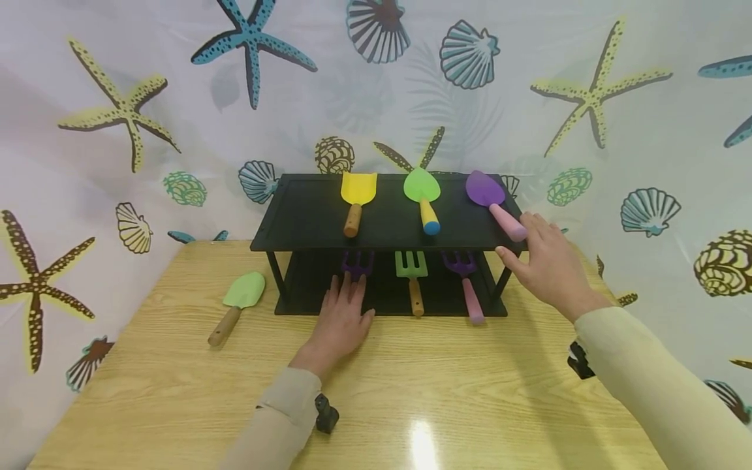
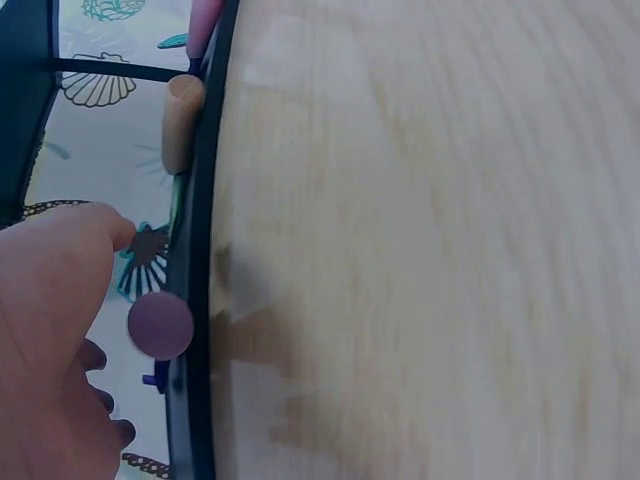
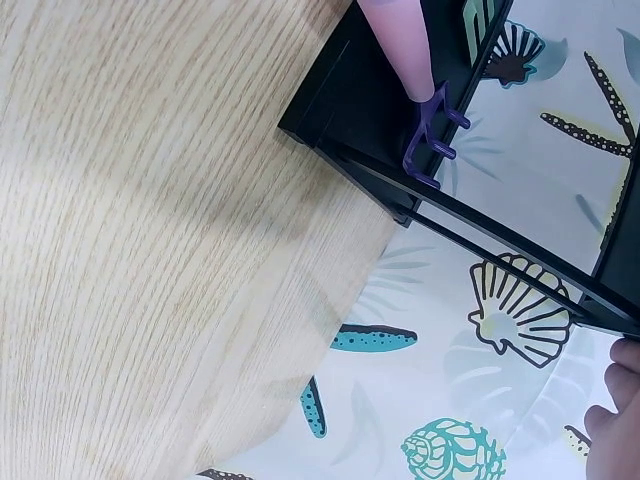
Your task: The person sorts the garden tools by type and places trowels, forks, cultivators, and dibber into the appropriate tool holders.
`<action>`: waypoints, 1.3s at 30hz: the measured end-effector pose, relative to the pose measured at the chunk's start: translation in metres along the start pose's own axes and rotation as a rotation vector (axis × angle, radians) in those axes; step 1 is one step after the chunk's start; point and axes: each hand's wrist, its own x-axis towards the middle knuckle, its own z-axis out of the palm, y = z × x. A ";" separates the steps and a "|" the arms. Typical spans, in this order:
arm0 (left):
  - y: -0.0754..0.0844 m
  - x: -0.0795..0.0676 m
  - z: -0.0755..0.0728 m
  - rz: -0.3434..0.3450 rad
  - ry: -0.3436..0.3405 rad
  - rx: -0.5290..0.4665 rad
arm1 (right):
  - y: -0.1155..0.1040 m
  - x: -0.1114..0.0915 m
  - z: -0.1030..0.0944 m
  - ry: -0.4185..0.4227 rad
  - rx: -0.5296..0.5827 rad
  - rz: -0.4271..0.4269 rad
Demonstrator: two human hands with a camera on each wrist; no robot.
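In the head view a two-tier black rack (image 1: 311, 215) stands on the wooden table. My left hand (image 1: 341, 323) reaches to the lower tier with fingers straight, over a purple hand fork (image 1: 357, 266). The hand mostly hides the fork's handle; its mauve round end (image 2: 160, 326) shows beside my thumb in the left wrist view. My right hand (image 1: 549, 264) rests at the rack's front right top corner, fingers extended along the side and thumb by the front edge. Just inside that corner lies a purple trowel (image 1: 485, 189) with a pink handle.
On the top tier lie a yellow shovel (image 1: 358, 188) and a green trowel (image 1: 422, 186). Below are a green fork (image 1: 411, 264) and another purple fork (image 1: 460, 263). A green trowel (image 1: 245, 290) lies on the table left of the rack. Patterned cloth (image 1: 376, 98) hangs behind.
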 end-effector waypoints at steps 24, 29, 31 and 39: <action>-0.050 -0.062 -0.029 0.159 0.057 -0.009 | -0.003 -0.001 0.000 0.010 0.000 -0.006; -0.064 -0.075 -0.034 0.154 0.067 -0.045 | -0.004 -0.002 0.000 0.001 0.011 -0.008; -0.070 -0.080 -0.037 0.149 0.078 -0.054 | -0.004 -0.002 0.000 -0.003 0.011 -0.007; -0.096 -0.094 -0.050 0.143 0.100 0.007 | -0.004 -0.001 0.000 -0.005 0.010 0.000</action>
